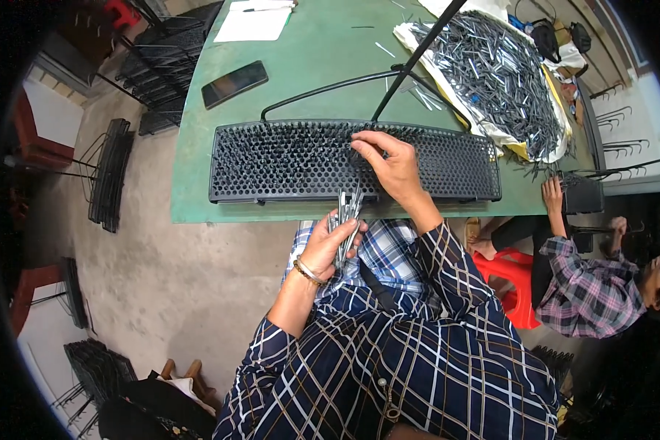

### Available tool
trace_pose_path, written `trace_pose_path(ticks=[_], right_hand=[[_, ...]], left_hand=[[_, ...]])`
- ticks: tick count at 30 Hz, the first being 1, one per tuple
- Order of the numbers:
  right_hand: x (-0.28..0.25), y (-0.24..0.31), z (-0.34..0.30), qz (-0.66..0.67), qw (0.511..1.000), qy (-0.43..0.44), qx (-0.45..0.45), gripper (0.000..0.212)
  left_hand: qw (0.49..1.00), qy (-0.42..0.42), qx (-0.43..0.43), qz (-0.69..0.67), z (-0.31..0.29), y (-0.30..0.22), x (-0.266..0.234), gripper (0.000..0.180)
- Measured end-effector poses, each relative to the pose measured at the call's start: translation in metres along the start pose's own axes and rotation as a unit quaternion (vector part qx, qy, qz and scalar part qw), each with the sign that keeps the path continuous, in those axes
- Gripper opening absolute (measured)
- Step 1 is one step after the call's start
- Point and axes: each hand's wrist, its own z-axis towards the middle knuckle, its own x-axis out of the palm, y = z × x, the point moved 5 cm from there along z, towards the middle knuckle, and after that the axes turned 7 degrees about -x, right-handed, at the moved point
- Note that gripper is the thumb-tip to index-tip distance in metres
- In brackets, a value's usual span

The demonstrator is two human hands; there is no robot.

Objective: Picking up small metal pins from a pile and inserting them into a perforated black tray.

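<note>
A long black panel full of round holes lies along the near edge of the green table, with dark upright pieces crowding its left and middle holes. Thin black rods rise from its far side. My left hand, with a bracelet at the wrist, is closed around a bundle of thin silvery-grey strips just off the panel's near edge. Above the middle of the panel, my right hand has thumb and fingers pinched together. Whatever small piece it may hold is too small to make out.
A pale sack heaped with similar strips lies at the far right. A phone and white paper rest at the far left of the green table. Another person works at right beside a red stool. Black racks stand left.
</note>
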Motion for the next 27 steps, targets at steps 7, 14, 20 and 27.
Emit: trace_pose_path(ticks=[7,14,20,27], right_hand=[[0.001,-0.006,0.0,0.028,0.998,0.046,-0.024,0.015],[0.002,-0.006,0.007,0.007,0.993,0.09,-0.069,0.014],[0.002,-0.013,0.003,0.048,0.993,0.107,-0.029,0.015],[0.002,-0.006,0.002,0.01,0.996,0.067,-0.054,0.015]], left_hand=[[1.0,-0.002,-0.005,-0.001,-0.004,0.001,-0.002,0.02],[1.0,0.005,0.006,0.024,-0.012,-0.006,-0.001,0.019],[0.999,-0.009,-0.008,0.031,-0.011,-0.004,-0.003,0.02],[0.999,-0.017,-0.012,0.031,-0.012,-0.005,-0.001,0.02]])
